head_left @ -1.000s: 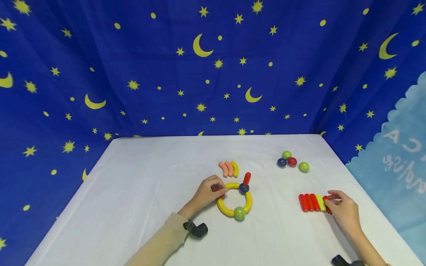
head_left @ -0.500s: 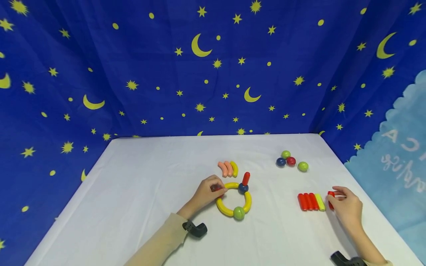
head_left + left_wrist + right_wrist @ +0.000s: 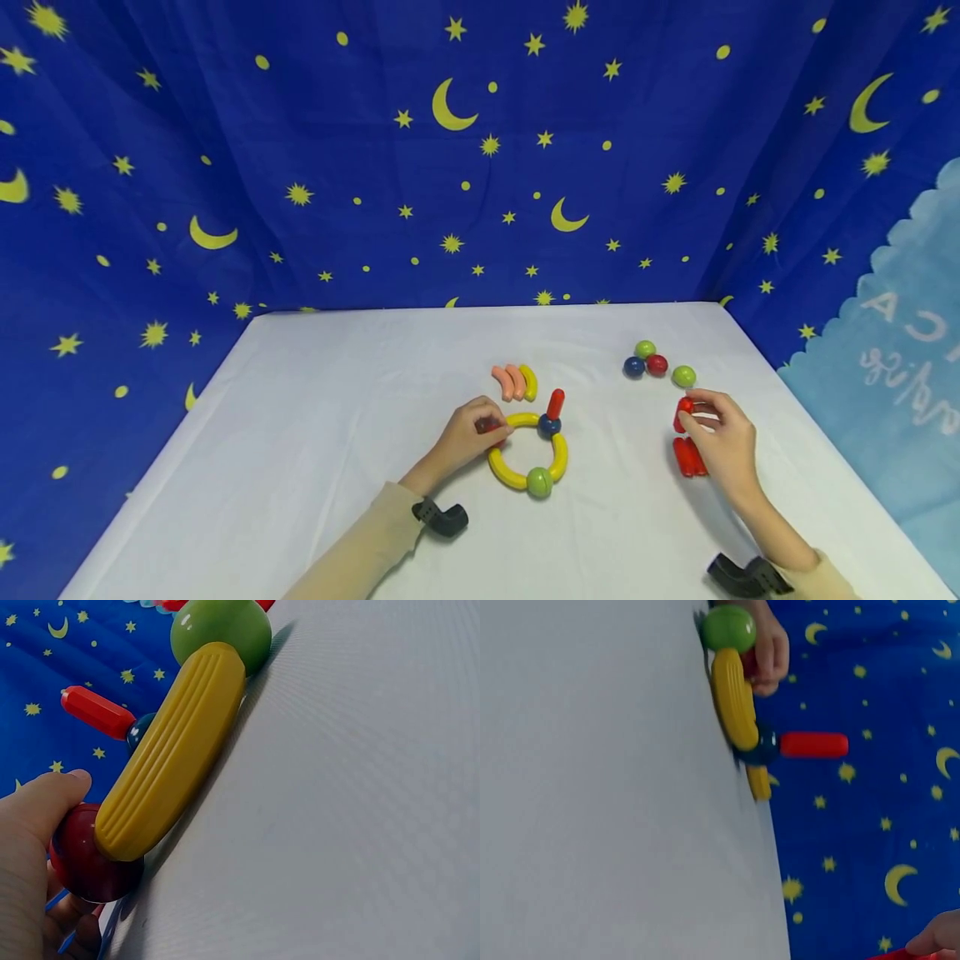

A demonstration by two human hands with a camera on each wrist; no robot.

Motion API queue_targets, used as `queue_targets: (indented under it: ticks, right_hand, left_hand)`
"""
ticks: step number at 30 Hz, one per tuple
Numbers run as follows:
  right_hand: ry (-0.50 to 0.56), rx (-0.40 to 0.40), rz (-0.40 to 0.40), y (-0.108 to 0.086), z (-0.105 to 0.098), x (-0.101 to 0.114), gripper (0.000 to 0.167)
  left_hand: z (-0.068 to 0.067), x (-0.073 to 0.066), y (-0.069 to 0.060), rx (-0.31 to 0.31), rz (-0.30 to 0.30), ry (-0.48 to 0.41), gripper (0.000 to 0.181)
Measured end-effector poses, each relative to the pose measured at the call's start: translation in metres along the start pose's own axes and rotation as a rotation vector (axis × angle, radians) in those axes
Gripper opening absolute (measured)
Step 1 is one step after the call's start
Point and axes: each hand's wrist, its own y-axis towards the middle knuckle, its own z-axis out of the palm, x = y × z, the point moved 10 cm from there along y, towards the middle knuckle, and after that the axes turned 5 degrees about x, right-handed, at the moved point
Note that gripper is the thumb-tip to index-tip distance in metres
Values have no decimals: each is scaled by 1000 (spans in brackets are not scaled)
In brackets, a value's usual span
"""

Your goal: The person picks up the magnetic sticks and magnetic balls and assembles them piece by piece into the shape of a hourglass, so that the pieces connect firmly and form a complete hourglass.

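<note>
My left hand (image 3: 465, 433) grips a dark red ball (image 3: 90, 862) at the left of a ring lying on the white table. Curved yellow rods (image 3: 507, 472) form that ring together with a green ball (image 3: 539, 482) and a blue ball (image 3: 549, 426). A red rod (image 3: 555, 404) stands up from the blue ball. Over on the right, my right hand (image 3: 723, 442) pinches another red rod (image 3: 682, 414) between thumb and fingers, above a row of red rods (image 3: 687, 458). The hand hides the rest of that row. Only fingertips and a sliver of red show in the right wrist view.
Behind the ring lie two pink curved rods (image 3: 508, 382) and a yellow curved rod (image 3: 529, 382). Several balls, including a blue one (image 3: 633, 367) and a green one (image 3: 684, 377), sit at the back right. A starry blue curtain (image 3: 375, 167) hangs behind the table.
My right hand has drawn the red rod away from the right end of the row, lifted it, and carried it left over the row. The left hand has stayed at the ring.
</note>
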Motion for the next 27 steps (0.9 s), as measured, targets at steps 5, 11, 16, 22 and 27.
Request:
queue_targets:
  ticks: [5,11,16,22,27]
  right_hand:
    - [131,44,-50,1,26,22,28]
    - [196,126,-114,-5,52,55,27]
    - [254,198,-137,-13,74,65,26]
    - [306,279,-200,-25,97,74,27]
    - [348,345,-247,-40,113,90,26]
  left_hand:
    - [0,-1,0,3,0,0,8]
    - [0,-1,0,0,6,-6,8]
    - [1,0,0,7,2,-29,10]
    - [2,-1,0,13,-6,-35,11]
    - [-2,-19,-4,30,1,-28,11]
